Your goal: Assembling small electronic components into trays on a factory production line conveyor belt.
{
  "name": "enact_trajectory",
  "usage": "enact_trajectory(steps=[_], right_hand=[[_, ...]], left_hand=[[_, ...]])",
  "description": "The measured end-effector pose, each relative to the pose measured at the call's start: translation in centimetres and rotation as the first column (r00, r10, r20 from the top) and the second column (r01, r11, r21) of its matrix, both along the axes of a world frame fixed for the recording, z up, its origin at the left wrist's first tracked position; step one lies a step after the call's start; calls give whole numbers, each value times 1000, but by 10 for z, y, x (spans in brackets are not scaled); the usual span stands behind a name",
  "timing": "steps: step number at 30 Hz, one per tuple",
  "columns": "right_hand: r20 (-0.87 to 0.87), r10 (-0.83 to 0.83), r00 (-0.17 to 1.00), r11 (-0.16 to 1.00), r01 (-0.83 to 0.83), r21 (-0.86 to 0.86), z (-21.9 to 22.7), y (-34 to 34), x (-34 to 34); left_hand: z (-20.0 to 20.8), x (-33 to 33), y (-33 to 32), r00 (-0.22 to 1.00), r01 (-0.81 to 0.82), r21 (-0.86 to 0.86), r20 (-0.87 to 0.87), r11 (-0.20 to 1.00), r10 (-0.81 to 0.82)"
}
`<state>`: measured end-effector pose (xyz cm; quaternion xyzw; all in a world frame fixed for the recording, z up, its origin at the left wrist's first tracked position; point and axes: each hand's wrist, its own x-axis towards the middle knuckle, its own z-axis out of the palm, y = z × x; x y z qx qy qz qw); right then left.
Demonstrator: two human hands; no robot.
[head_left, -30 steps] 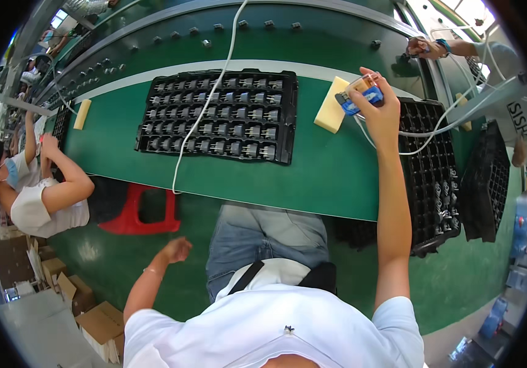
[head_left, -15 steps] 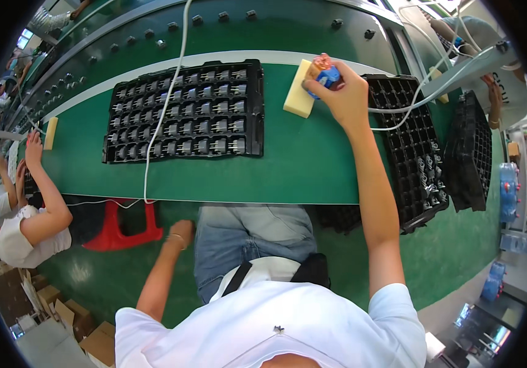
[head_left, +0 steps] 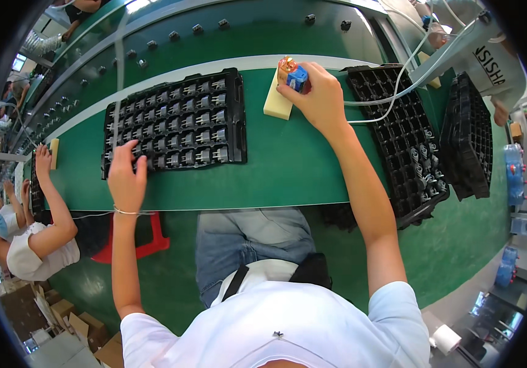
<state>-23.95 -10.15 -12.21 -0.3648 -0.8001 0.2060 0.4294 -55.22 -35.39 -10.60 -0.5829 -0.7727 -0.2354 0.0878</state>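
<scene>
My right hand (head_left: 318, 95) is closed on a small blue block with a shiny copper-coloured top (head_left: 295, 76). It holds the block over a pale yellow foam block (head_left: 277, 105) on the green table. My left hand (head_left: 127, 178) is at the lower left edge of a black tray (head_left: 236, 116), thumb and forefinger apart. Rows of small dark plug-like parts with metal pins (head_left: 186, 122) fill the tray. Whether the left fingertips touch one of these parts is hard to make out.
A second black tray (head_left: 389, 116) on the right holds silvery parts (head_left: 426, 165) at its near end. Beyond it stands another black tray (head_left: 469, 135). Pale cables (head_left: 377, 101) cross the table's right side. Scattered parts (head_left: 197, 29) line the far belt. At left, another person (head_left: 42, 233) works.
My left hand has risen from beside my lap to the tray's lower left edge. My right hand still holds the blue block at the foam. The whole view has shifted slightly.
</scene>
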Motion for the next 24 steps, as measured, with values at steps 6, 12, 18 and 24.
enact_trajectory(steps=[6,12,18,24], right_hand=[[48,11,999,999,-13,39,0,-4,-16],[105,-10,994,999,13,-32,0,2,4],[52,42,998,993,-36,-115,1,-3,-7],[82,-8,997,999,5,32,-6,7,-2]], left_hand=[[3,-80,-33,930,-247,-190,-323,950,177],[-3,-89,-23,940,-272,-226,-270,935,209],[17,-105,-31,940,-331,-389,-51,860,338],[5,-108,-13,878,-386,-325,-416,863,236]])
